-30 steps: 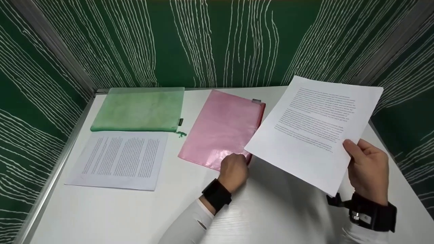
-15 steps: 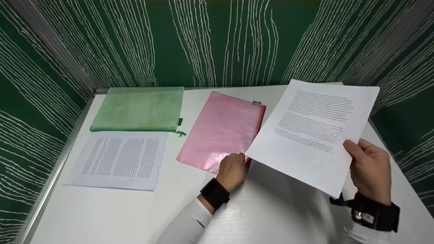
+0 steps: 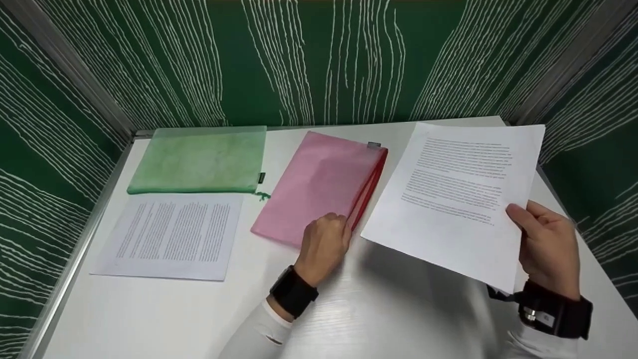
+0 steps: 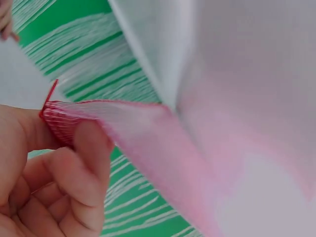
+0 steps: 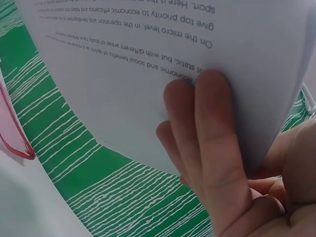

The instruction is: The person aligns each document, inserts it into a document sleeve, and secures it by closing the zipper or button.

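A pink zip pouch (image 3: 314,184) lies at the middle of the table, its red zipper edge facing right and parted into a gap. My left hand (image 3: 324,244) pinches the near corner of that edge between thumb and fingers; the left wrist view shows the red mesh corner (image 4: 61,121) in the grip. To the right, my right hand (image 3: 548,244) holds printed paper sheets (image 3: 453,194) by their right edge, raised and tilted over the table. In the right wrist view several fingers (image 5: 215,123) lie flat along the back of the sheets, which also bears print.
A green zip pouch (image 3: 199,159) lies at the back left, its green pull cord beside its near right corner. Printed sheets (image 3: 169,239) lie sideways just in front of it. Green walls (image 3: 349,60) with white wavy lines stand around the white table (image 3: 319,334).
My left hand has shifted left and slightly up with the pouch's corner, and the zipper edge now gapes wider. The sheets in my right hand have tilted lower at the top and turned slightly.
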Motion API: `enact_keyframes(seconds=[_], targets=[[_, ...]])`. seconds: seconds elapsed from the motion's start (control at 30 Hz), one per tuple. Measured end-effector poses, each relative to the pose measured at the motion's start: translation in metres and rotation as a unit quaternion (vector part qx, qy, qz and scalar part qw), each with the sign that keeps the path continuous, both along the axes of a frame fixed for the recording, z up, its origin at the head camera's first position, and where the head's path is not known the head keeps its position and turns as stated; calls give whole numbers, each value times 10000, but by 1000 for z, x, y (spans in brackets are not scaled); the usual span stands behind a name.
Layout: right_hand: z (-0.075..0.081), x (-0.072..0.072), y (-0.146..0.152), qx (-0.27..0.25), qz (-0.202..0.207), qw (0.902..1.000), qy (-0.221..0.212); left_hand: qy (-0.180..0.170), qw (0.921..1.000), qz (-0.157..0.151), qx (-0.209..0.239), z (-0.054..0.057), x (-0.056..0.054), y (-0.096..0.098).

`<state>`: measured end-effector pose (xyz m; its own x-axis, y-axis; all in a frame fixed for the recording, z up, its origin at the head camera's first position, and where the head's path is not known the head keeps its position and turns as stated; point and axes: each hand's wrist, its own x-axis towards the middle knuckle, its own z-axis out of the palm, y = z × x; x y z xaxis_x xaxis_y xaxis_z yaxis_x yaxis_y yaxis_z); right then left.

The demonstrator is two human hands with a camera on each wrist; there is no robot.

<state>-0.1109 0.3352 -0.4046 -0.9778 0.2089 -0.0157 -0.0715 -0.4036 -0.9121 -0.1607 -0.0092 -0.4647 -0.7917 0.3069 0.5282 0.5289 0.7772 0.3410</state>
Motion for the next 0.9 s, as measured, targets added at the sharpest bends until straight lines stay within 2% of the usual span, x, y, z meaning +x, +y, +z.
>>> enact_keyframes(seconds=[0.2, 0.33, 0.57, 0.77, 0.9], targets=[[2, 3, 4, 75, 281, 9992, -275, 304, 9965, -160, 767, 21, 3, -16], [2, 6, 9, 70, 493, 9981, -376, 360, 9938, -130, 1043, 29, 5, -23], [4, 8, 17, 381, 803, 9940, -631, 409, 9904, -18, 1319, 37, 9, -32], [6, 7, 24, 1277, 908, 9820, -1058, 482, 9895, 150, 1355, 42, 13, -35], [5, 6, 28, 1239, 1165, 9769, -1297, 450, 9885, 159, 1434, 44, 15, -36]])
